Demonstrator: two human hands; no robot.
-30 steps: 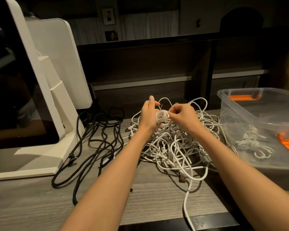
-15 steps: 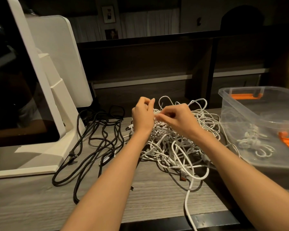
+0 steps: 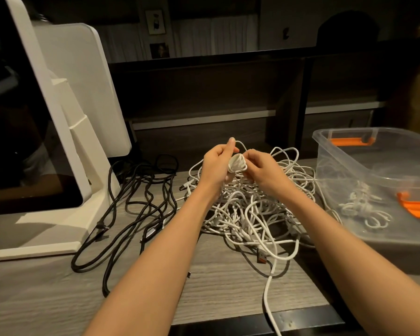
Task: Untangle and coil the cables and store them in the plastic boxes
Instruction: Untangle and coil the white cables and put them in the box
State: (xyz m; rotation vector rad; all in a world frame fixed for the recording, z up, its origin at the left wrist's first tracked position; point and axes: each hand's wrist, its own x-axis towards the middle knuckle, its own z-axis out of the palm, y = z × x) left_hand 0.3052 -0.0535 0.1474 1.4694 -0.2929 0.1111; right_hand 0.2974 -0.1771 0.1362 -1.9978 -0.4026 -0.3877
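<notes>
You hold the small white coil (image 3: pixel 238 164) just above the white tangle (image 3: pixel 252 209), left hand (image 3: pixel 216 163) curled round it, right hand (image 3: pixel 260 168) pinching its edge. Wind each loop flat before moving to the plastic box (image 3: pixel 349 166) right of the tangle.

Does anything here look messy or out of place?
Yes: the white cable pile is a knotted heap on the desk, and one strand trails off its front edge. The black cables sprawl loose beside it.
</notes>
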